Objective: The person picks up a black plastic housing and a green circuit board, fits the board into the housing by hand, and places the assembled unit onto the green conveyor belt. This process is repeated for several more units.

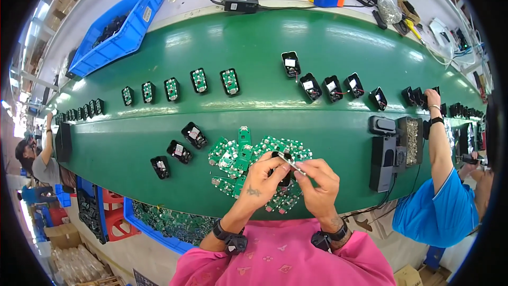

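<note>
Over a loose pile of green circuit boards (230,161), my two hands work close together. My left hand (262,176) is closed around a black plastic housing (286,180), mostly hidden by the fingers. A circuit board (291,162), seen nearly edge-on, is pinched in my right hand (319,182) and tilts over the housing's opening. My left fingertips also lie by the board's far end. To the left of the pile rest black housings (179,151) with white labels and parts inside.
Housings with boards fitted (199,80) line the far left; open housings (310,87) line the far right. A blue crate (138,34) stands at the back left, a blue bin of boards (128,213) below the table edge. At right, a co-worker's arm (440,143) reaches toward housings near grey devices (382,164).
</note>
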The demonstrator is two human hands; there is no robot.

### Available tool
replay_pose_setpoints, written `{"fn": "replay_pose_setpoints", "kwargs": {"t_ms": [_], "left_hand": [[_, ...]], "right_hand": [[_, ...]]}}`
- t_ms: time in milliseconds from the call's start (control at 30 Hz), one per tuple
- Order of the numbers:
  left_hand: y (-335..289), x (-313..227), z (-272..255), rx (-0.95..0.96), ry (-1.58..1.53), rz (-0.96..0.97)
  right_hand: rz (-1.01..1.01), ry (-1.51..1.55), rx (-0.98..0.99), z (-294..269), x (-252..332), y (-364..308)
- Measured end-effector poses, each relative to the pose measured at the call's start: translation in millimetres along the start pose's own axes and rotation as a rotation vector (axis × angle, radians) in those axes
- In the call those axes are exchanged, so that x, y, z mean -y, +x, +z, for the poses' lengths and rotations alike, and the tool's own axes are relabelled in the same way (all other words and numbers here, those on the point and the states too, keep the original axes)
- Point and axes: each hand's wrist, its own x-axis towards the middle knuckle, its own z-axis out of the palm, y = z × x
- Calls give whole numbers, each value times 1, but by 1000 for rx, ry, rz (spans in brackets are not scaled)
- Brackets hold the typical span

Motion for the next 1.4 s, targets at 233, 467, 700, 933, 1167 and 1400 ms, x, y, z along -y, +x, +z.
{"fn": "replay_pose_setpoints", "kwargs": {"t_ms": [233, 467, 700, 933, 1167, 1400], "left_hand": [[-8, -9, 0, 111, -344, 10], [-7, -10, -5, 70, -486, -163], [-9, -15, -1, 77, -489, -167], [-11, -4, 9, 19, -419, -93], [-11, -18, -6, -7, -584, -126], [-15, -11, -11, -118, -445, 52]], "right_hand": [[-187, -175, 76, -6, -11, 5], [-218, -143, 170, -6, -15, 10], [214, 328, 83, 12, -4, 12], [57, 18, -3, 27, 8, 13], [-199, -120, -5, 29, 9, 25], [-170, -260, -94, 38, 30, 25]]}}
